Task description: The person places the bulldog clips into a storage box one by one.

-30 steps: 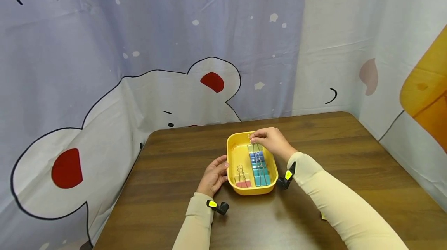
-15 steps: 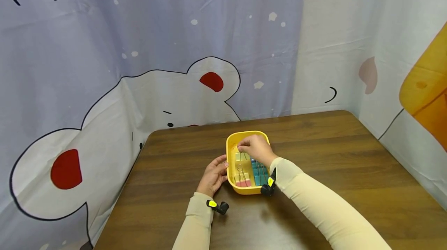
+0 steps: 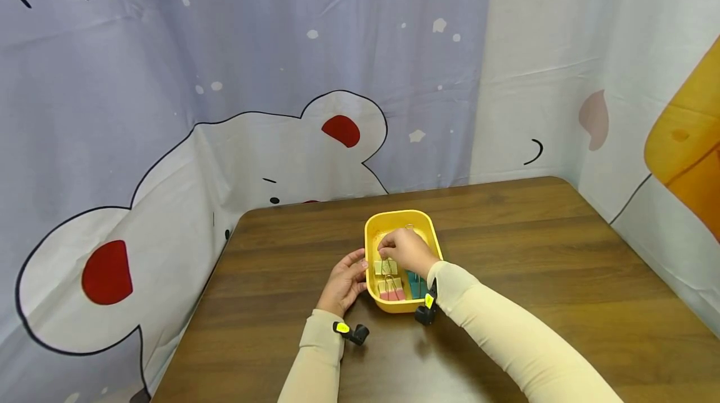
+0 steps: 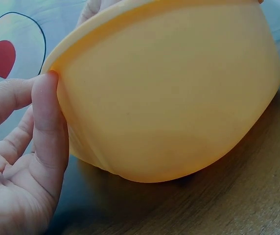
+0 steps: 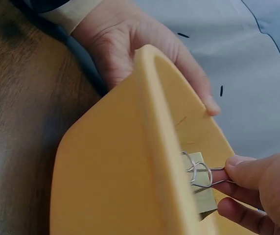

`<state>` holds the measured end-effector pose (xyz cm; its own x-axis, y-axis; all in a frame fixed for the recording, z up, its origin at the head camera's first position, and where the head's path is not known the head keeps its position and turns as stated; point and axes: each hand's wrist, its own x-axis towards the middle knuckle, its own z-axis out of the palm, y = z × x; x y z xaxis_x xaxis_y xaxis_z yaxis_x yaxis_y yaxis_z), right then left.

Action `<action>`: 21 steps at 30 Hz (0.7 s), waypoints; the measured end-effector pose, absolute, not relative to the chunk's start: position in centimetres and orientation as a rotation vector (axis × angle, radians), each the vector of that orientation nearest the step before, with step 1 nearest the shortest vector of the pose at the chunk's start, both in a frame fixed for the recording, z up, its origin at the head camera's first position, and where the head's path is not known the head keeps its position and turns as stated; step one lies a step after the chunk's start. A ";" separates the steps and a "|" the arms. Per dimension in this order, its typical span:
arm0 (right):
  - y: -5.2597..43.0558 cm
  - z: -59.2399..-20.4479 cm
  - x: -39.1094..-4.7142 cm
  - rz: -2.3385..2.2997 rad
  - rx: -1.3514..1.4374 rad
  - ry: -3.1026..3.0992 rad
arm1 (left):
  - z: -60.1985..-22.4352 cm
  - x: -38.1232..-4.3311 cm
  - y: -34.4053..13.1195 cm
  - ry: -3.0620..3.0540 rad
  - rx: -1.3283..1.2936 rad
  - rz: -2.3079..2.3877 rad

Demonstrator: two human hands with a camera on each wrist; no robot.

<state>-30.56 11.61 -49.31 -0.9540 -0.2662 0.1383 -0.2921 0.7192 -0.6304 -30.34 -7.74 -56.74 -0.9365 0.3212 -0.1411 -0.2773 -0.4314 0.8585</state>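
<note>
In the head view, a yellow tray (image 3: 413,307) on the table holds several binder clips. My right hand (image 3: 409,248) reaches inside it and pinches a pale yellow binder clip (image 3: 385,267) by its wire handle. The right wrist view shows thumb and fingers on the wire of that yellow clip (image 5: 202,196). Just in front lie another pale yellow clip (image 3: 388,285) and a pink one (image 3: 392,295). Teal clips (image 3: 417,285) sit to the right, partly hidden by my right hand. My left hand (image 3: 344,283) touches the tray's left side from outside, its fingers against the wall and rim.
The brown wooden table (image 3: 506,234) extends around the tray on all sides. Behind it hangs a printed curtain (image 3: 281,47). A small black camera (image 3: 359,335) on the left wrist and another (image 3: 425,315) on the right sit close to the tray's front.
My right hand has moved left and toward the front inside the tray, carrying the pale yellow binder clip from the right row to behind the left clips. My left hand has stayed put.
</note>
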 end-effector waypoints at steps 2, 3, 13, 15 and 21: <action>11.5 -49.5 -30.5 1.056 0.462 -2.897 | -56.7 -30.4 -7.7 1.422 0.055 2.389; 11.5 -49.5 -30.5 1.051 0.456 -2.907 | -56.7 -30.4 -7.7 1.416 0.055 2.390; 11.4 -50.0 -30.5 1.018 0.467 -2.931 | -56.7 -30.3 -7.6 1.416 0.070 2.396; 11.4 -50.1 -30.5 1.017 0.470 -2.932 | -56.7 -30.3 -7.6 1.423 0.073 2.391; 11.2 -50.1 -30.6 0.963 0.468 -2.938 | -56.7 -30.3 -7.7 1.416 0.051 2.395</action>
